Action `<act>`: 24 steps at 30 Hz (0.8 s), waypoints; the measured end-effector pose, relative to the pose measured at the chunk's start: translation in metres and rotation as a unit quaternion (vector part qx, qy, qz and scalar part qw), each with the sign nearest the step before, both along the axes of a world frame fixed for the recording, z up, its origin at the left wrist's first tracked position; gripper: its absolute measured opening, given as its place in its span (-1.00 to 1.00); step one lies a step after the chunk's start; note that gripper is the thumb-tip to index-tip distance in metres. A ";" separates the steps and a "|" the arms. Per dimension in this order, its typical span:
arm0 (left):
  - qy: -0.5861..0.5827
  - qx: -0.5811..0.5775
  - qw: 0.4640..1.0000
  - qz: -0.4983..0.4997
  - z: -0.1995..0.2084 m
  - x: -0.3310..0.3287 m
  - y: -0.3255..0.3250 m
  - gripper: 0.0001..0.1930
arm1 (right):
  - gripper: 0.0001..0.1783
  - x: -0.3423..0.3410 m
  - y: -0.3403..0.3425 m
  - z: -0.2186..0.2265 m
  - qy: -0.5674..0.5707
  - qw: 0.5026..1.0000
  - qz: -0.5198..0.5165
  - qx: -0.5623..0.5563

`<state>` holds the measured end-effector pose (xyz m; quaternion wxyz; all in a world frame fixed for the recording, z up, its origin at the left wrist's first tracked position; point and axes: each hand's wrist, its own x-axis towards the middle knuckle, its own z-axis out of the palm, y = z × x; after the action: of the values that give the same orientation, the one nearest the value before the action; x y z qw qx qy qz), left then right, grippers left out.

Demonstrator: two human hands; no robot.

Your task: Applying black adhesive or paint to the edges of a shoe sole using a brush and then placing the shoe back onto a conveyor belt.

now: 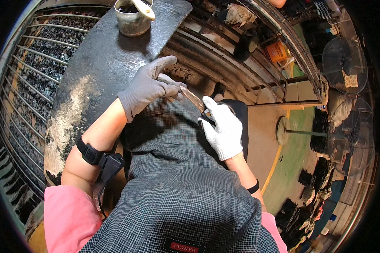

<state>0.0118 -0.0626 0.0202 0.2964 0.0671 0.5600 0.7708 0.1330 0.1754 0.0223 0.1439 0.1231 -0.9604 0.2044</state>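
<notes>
My right hand [224,131], in a white knit glove, is closed around the black handles of a pair of scissors [193,98]. Their metal blades point up and left, looking nearly shut, with the tips at the fingers of my left hand [147,87]. That hand wears a grey glove. One of its digits stretches out to the upper right while the other fingers curl together by the blade tips. Anything pinched there is too small or hidden to make out. Both hands are above my lap, over a dark checked apron [190,181].
A dark, worn work surface [95,50] curves along my left, carrying a metal cup [133,25] with a pale handle [144,9] across its rim. Beyond it is a barred metal frame [42,61]. Metal racking [257,71], an orange box [277,51] and a standing fan [344,65] are to the right.
</notes>
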 end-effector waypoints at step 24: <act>-0.012 0.034 0.999 0.024 -0.002 -0.001 -0.002 -0.19 | -0.37 0.000 -0.001 0.007 -0.081 0.991 -0.087 -0.062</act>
<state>0.0112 -0.0645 0.0185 0.2822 0.0543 0.5312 0.7970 0.1333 0.1742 0.0288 0.0908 0.0130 -0.9613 0.2598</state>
